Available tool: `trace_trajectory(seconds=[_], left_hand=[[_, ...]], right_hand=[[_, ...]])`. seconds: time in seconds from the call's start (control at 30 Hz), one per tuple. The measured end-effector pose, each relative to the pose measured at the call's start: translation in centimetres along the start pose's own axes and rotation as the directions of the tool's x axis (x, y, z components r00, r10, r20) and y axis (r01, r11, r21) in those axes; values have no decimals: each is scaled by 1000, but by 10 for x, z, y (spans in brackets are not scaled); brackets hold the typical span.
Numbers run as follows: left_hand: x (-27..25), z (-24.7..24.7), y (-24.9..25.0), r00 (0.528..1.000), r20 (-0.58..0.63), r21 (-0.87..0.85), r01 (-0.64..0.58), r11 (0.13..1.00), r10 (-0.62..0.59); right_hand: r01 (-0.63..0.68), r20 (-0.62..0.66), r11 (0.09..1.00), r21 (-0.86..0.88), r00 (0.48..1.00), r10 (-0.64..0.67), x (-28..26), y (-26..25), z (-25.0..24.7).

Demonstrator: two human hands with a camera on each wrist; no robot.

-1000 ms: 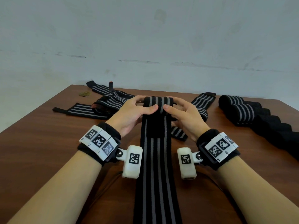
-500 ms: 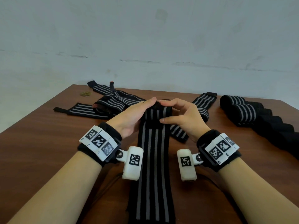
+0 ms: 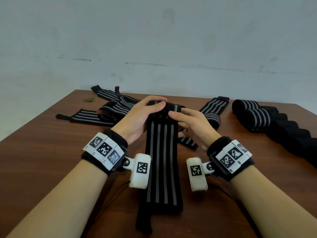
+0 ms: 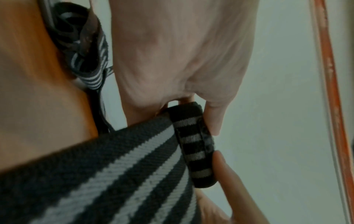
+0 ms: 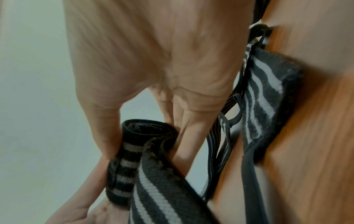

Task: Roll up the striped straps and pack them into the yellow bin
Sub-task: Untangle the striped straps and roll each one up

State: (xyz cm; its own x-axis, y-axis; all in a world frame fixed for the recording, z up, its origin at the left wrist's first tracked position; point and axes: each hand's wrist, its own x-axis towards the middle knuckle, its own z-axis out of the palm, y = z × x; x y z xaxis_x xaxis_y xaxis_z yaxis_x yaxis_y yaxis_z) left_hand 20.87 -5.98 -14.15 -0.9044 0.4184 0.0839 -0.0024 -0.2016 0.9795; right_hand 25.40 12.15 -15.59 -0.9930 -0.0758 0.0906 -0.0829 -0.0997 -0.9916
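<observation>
A black strap with grey stripes (image 3: 161,162) runs toward me down the middle of the brown table (image 3: 42,152). Its far end is wound into a small roll (image 3: 169,108), lifted off the table. My left hand (image 3: 147,110) grips the roll from the left, fingers over its top. My right hand (image 3: 181,117) holds it from the right, thumb on the near side. The left wrist view shows the roll (image 4: 195,148) pinched between fingers, and the right wrist view shows the roll (image 5: 134,145) end on. No yellow bin is in view.
Loose striped straps (image 3: 109,109) lie tangled at the back left, and another strap (image 3: 212,109) lies flat behind my right hand. A row of rolled straps (image 3: 257,114) lines the right side. A small brownish object (image 3: 89,99) sits near the far left edge.
The roll has grown and been lifted, and the strap's flat length has been pulled away from me. Its tail end now shows on the table. Both hands stayed on the roll.
</observation>
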Motion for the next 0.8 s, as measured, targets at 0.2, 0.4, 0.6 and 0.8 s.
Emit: trace_trajectory(seconds=[0.2, 0.4, 0.6, 0.8], left_hand=[[1, 2, -4, 999, 37, 167, -3, 986, -3], [1, 5, -4, 999, 27, 61, -21, 998, 20], [2, 2, -9, 997, 64, 79, -41, 996, 36], [3, 0, -6, 998, 18, 98, 62, 993, -65]], right_hand=[[-4, -2, 998, 68, 1000, 4, 1, 0, 1], [44, -91, 996, 78, 995, -37, 3, 3, 3], [-14, -74, 994, 109, 997, 22, 5, 5, 1], [93, -114, 995, 20, 989, -90, 7, 6, -7]])
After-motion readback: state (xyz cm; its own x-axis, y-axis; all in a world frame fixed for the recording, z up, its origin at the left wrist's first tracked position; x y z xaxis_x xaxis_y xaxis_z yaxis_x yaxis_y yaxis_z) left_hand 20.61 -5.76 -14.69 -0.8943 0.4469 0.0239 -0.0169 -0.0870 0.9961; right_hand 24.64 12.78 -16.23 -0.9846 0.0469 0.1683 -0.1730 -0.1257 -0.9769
